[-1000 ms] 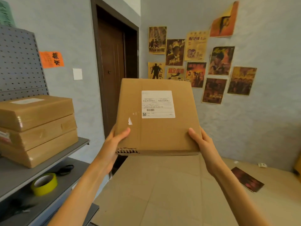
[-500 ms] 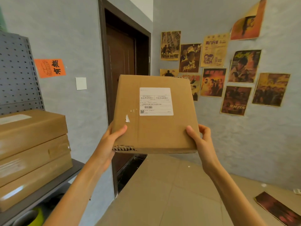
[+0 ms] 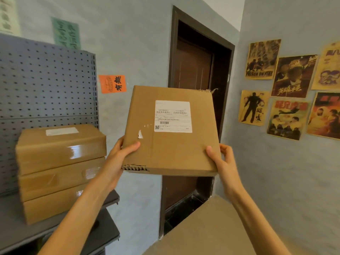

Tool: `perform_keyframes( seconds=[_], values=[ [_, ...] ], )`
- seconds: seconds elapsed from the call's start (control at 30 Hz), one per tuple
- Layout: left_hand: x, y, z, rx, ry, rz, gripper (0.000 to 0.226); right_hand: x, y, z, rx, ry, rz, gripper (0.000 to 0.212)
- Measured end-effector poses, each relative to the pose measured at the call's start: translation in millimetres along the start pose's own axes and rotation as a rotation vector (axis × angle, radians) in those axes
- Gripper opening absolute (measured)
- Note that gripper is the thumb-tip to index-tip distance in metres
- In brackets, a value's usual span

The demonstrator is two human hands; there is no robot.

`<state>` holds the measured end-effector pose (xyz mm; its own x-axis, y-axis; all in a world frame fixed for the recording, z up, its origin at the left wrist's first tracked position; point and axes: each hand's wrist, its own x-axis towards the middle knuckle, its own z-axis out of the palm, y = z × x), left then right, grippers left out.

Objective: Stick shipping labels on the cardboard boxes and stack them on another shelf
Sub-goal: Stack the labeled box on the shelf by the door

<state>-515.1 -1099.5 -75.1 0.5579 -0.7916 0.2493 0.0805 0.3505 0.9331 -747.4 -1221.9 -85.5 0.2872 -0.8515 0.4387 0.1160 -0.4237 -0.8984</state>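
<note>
Both hands grip the cardboard box (image 3: pixel 171 137) in mid-air — the left hand (image 3: pixel 117 159) and right hand (image 3: pixel 223 162) each clamp a near corner, thumb on top, fingers curled beneath. Its shipping label (image 3: pixel 173 116) is already stuck on, so I judge this the carry-and-stack step. Next it wants swinging left and lowering squarely onto the stack of three boxes (image 3: pixel 60 172) on the grey shelf (image 3: pixel 12 230) — the top one labelled too.
</note>
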Motion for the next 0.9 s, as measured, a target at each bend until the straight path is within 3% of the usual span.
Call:
perform_keyframes(
  seconds=[0.23,0.37,0.5,0.6,0.73,0.8,0.9],
  values=[
    [-9,20,-23,0.075,0.245,0.088,0.047,61,11,46,0.132,-0.281,-0.024,0.057],
    [-27,36,-54,0.142,0.381,0.131,0.053,69,12,90,0.232,-0.437,-0.01,0.044],
    [-41,57,-86,0.195,0.482,0.148,0.057,67,11,137,0.299,-0.611,-0.034,0.064],
    [-45,72,-110,0.211,0.529,0.165,0.044,65,7,171,0.314,-0.733,-0.063,0.071],
    [-36,91,-140,0.236,0.526,0.196,0.04,69,0,213,0.318,-0.794,-0.113,0.089],
    [-28,98,-154,0.229,0.487,0.25,0.051,75,-4,234,0.325,-0.744,-0.139,0.089],
    [-15,107,-176,0.344,0.405,0.322,0.096,88,-9,261,0.35,-0.673,-0.126,0.082]
  ],
)
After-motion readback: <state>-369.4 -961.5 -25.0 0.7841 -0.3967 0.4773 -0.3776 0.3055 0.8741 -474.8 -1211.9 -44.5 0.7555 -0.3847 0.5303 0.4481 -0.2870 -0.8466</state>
